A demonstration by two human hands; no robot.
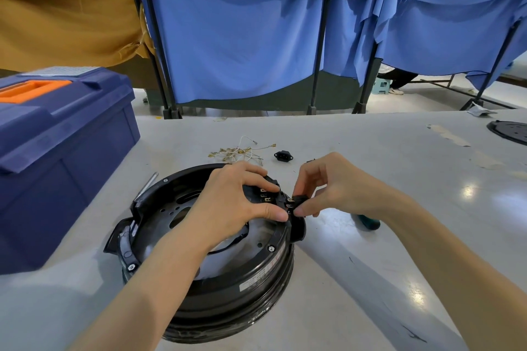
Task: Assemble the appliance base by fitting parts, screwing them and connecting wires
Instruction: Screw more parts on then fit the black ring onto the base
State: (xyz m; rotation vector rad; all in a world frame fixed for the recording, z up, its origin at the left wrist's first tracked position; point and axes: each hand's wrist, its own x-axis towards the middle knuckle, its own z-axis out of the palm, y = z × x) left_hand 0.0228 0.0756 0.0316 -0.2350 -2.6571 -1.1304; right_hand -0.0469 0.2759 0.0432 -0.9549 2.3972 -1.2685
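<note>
The base (228,288) stands on the table (370,151), open side up. The left hand (231,202) grips the terminal block (266,195) at the base's right rim, fingers curled round it. The right hand (336,182) pinches a black part (299,199) between thumb and forefinger, touching the block

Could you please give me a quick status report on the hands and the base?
Left hand grips black terminal block on round black appliance base. Right hand pinches small black part at rim. Loose white wires lie behind, unconnected. Nothing blocking.
</note>
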